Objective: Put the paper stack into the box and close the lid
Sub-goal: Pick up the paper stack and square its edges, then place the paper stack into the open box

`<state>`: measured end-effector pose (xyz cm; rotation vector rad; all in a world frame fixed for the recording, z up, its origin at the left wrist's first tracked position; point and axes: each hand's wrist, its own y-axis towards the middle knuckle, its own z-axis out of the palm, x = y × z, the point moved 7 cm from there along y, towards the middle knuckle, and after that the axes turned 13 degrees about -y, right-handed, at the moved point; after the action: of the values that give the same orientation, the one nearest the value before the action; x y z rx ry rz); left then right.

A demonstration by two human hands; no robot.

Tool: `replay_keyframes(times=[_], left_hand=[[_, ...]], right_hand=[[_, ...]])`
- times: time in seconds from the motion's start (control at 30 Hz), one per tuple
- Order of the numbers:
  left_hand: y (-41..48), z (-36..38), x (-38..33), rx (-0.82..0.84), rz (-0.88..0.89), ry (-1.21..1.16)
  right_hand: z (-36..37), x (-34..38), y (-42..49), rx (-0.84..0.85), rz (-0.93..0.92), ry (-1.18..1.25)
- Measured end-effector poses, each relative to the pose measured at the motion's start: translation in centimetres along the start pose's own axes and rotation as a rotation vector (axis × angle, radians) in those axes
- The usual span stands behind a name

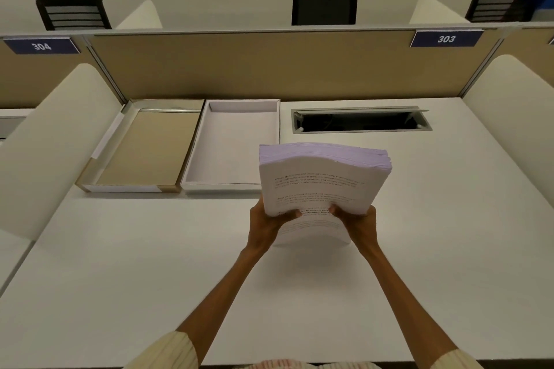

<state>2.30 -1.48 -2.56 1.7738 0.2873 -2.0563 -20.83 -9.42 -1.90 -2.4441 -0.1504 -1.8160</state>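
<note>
A thick stack of printed white paper [322, 180] is lifted off the desk and tilted, its far end raised. My left hand [268, 222] grips its near left corner and my right hand [356, 220] grips its near right corner. A few sheets [311, 231] lie on the desk beneath the raised stack. The open white box [230, 147] sits empty just left of and behind the stack. Its lid [144, 150], brown inside with a silver rim, lies upturned to the left of the box.
A beige partition [269, 66] closes the back of the white desk [150, 263]. A recessed cable slot [359, 120] lies behind the stack. White curved dividers stand at both sides. Black chairs show beyond the partition.
</note>
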Motion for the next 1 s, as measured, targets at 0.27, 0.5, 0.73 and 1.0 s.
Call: replay_keyframes(times=[0.27, 0.5, 0.73, 1.0], left_hand=[[2.8, -1.3, -2.7, -0.031, -0.096, 0.098], [9.5, -5.7, -6.9, -0.151, -0.186, 0.210], [17.0, -11.6, -7.6, -0.199, -0.328, 0.223], [23.6, -16.4, -4.1, -0.239, -0.456, 0.368]], right_hand=[[2.1, 1.7, 2.0, -0.016, 0.148, 0.003], [7.1, 7.5, 7.7, 0.074, 0.156, -0.110], [14.3, 10.7, 13.8, 0.295, 0.174, -0.068], [21.8, 9.3, 18.5, 0.359, 0.291, -0.078]])
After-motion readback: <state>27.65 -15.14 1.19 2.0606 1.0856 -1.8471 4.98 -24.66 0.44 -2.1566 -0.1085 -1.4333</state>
